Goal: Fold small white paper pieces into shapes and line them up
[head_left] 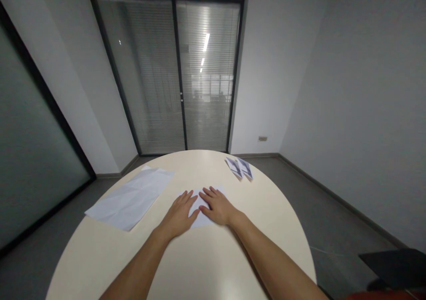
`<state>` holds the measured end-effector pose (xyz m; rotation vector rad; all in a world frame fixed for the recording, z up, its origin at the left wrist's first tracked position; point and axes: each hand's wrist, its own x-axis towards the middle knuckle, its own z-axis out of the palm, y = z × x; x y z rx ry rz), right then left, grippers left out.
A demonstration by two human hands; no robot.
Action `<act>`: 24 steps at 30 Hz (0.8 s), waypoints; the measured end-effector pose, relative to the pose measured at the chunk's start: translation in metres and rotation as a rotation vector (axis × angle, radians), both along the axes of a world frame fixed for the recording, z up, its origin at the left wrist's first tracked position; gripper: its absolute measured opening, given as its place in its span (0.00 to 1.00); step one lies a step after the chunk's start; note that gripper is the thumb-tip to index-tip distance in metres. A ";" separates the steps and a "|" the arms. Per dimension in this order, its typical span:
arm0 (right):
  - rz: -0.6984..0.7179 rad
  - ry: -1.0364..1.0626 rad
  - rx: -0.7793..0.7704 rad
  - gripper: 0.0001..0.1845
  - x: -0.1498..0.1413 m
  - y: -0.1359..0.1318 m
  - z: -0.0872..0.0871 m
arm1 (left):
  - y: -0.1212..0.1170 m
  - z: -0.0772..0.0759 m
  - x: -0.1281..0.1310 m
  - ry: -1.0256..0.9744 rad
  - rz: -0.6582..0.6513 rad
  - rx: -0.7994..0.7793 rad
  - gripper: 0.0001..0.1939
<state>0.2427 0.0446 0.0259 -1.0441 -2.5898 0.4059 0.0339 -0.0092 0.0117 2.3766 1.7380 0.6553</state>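
A small folded white paper (pixel 199 215) lies in the middle of the round cream table (pixel 199 264). My left hand (pixel 179 213) rests flat on its left part, fingers stretched out and apart. My right hand (pixel 218 206) lies flat on its right part, fingers extended towards the far left. Both palms press down on the sheet and hide most of it.
A larger creased white sheet (pixel 131 198) lies at the table's left. Two small folded paper pieces (pixel 239 167) sit near the far right edge. Glass sliding doors with blinds (pixel 176 73) stand behind. A dark object (pixel 396 266) is at the lower right, off the table.
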 end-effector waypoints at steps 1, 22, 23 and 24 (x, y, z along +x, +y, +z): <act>-0.015 -0.009 -0.016 0.34 0.001 0.000 -0.001 | 0.000 0.000 0.000 0.003 0.006 -0.002 0.27; -0.235 -0.110 -0.114 0.40 0.004 0.004 0.006 | -0.001 0.008 0.001 0.173 0.150 -0.086 0.27; -0.242 -0.120 -0.117 0.41 0.004 0.003 0.008 | -0.001 0.010 0.001 0.190 0.178 -0.071 0.26; -0.247 -0.130 -0.118 0.43 0.004 0.002 0.009 | -0.001 0.012 0.002 0.204 0.200 -0.049 0.25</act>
